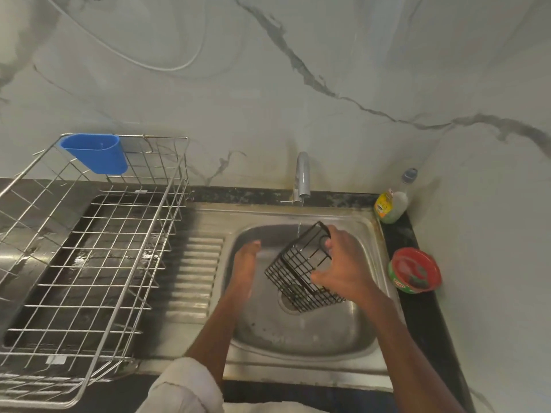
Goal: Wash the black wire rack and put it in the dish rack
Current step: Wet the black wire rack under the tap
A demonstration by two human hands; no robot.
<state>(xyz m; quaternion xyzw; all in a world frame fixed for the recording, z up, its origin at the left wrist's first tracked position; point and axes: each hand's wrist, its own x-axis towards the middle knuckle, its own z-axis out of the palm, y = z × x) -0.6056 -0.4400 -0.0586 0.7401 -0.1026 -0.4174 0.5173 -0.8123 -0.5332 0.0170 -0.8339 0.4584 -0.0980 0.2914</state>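
The black wire rack (293,268), a small box-shaped basket, is tilted over the steel sink (301,332) under a thin stream from the tap (302,177). My right hand (346,265) grips its right side, thumb at the lower edge and fingers over the upper rim. To the left of the rack, apart from it, my left hand (246,265) is held flat with straight fingers over the basin. The large silver dish rack (89,242) stands on the counter at the left and holds no dishes.
A blue plastic cup (95,153) hangs on the dish rack's back corner. A dish soap bottle (392,204) and a red-rimmed green tub (416,271) sit on the dark counter right of the sink. The ribbed drainboard (193,272) lies between sink and dish rack.
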